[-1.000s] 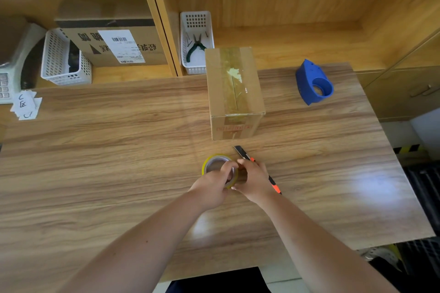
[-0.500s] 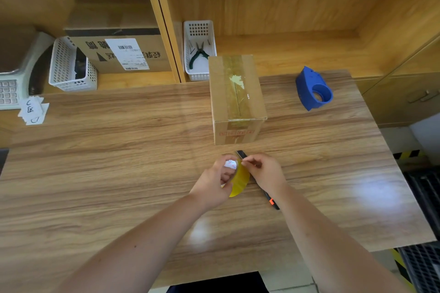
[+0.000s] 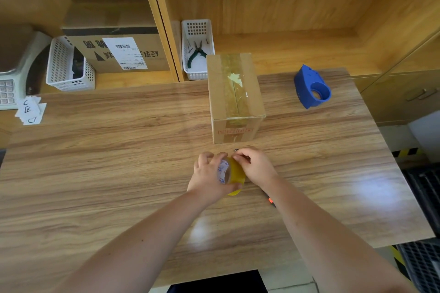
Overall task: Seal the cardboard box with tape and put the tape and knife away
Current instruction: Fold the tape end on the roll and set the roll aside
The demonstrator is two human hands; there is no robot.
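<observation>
A small cardboard box [image 3: 234,96] stands on the wooden table [image 3: 119,162], with old clear tape along its top seam. Just in front of it, my left hand [image 3: 208,178] holds a yellowish tape roll [image 3: 234,175] on edge, thumb below and fingers over its white core. My right hand [image 3: 256,165] pinches the top of the roll's outer surface. The knife [image 3: 271,201] lies on the table under my right wrist; only a black and orange end shows.
A blue tape dispenser [image 3: 312,87] sits at the table's far right. On the shelf behind stand a white basket [image 3: 196,31] holding pliers, a second white basket [image 3: 69,66], a big labelled carton [image 3: 119,52] and a scale [image 3: 14,74]. Paper slips [image 3: 31,110] lie far left.
The tape roll went from lying flat on the table to being held on edge in my left hand. My right hand moved onto the roll's top, now covering most of the knife.
</observation>
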